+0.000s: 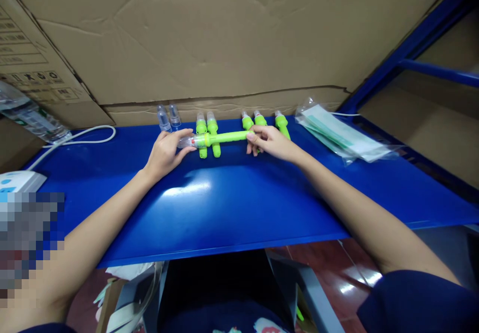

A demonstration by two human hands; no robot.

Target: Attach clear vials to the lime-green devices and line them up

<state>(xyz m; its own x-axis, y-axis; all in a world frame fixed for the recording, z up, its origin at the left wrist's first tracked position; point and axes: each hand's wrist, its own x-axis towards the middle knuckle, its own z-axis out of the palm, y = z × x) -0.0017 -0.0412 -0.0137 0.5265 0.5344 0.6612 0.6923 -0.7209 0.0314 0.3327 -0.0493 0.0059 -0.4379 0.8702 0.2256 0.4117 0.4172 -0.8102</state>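
Observation:
Level above the table lies a lime-green stick with a clear cap (226,137), held between both hands. My left hand (166,152) is closed round the clear cap end, thumb below and fingers above. At the opposite end, my right hand (271,142) pinches the green handle with thumb and fingers. Behind the held stick, two similar green sticks (216,150) lie side by side. More of them (281,121) lie near my right hand, partly hidden by it. Two loose clear caps (163,118) stand just beyond my left hand.
The blue table (239,193) backs onto a cardboard wall (224,39). To the right lies a clear plastic bag with white and green sheets (342,132). A water bottle (35,118), white cable (86,132) and white power strip (22,181) are at the left. A blue frame (407,49) rises at right.

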